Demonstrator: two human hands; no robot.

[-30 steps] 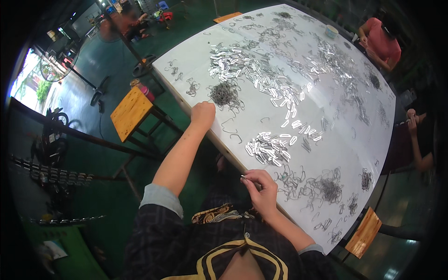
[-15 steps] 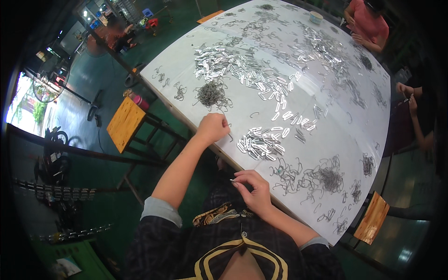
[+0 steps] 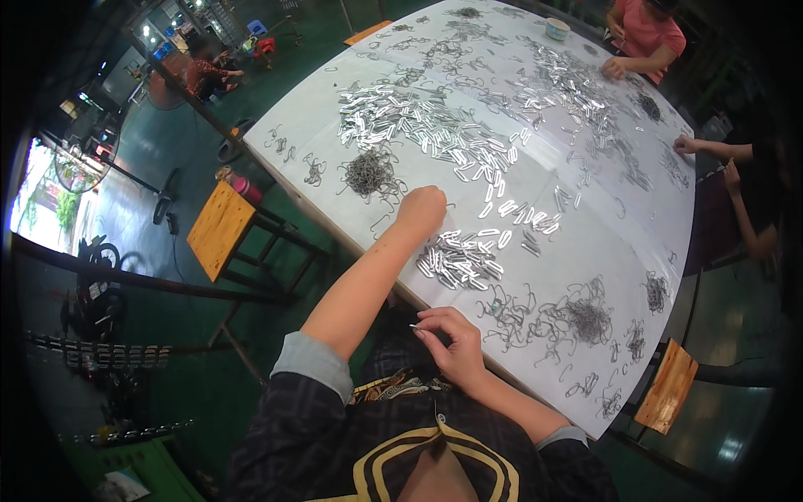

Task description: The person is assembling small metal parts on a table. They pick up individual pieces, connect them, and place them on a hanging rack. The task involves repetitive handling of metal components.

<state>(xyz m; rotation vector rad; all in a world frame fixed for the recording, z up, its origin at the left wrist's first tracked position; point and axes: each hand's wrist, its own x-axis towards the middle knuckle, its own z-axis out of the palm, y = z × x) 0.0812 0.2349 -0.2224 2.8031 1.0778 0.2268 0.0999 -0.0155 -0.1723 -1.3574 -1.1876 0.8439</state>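
My left hand [image 3: 423, 211] reaches over the white-covered table with its fingers curled down, its back hiding the fingertips and whatever they hold. It is between a tangled pile of thin dark wire hooks [image 3: 369, 172] and a heap of shiny, elongated metal loops [image 3: 460, 260]. A bit of a wire hook shows just beyond its knuckles. My right hand [image 3: 454, 341] stays low by the near table edge, thumb and forefinger pinching a small shiny metal piece [image 3: 415, 326]. Only the end of that piece shows. A loose wire hook [image 3: 381, 224] lies left of my left wrist.
More loops [image 3: 435, 125] and hook piles [image 3: 588, 321] spread across the table. A white tub [image 3: 557, 30] stands at the far edge. A person in pink [image 3: 648, 38] and another in dark clothes [image 3: 757, 180] work opposite. Wooden stools [image 3: 222, 226] flank the table.
My left hand has moved right and farther over the table, from the near edge toward the loops. My right hand keeps its pinch almost in place. The two people opposite have lowered hands onto the table.
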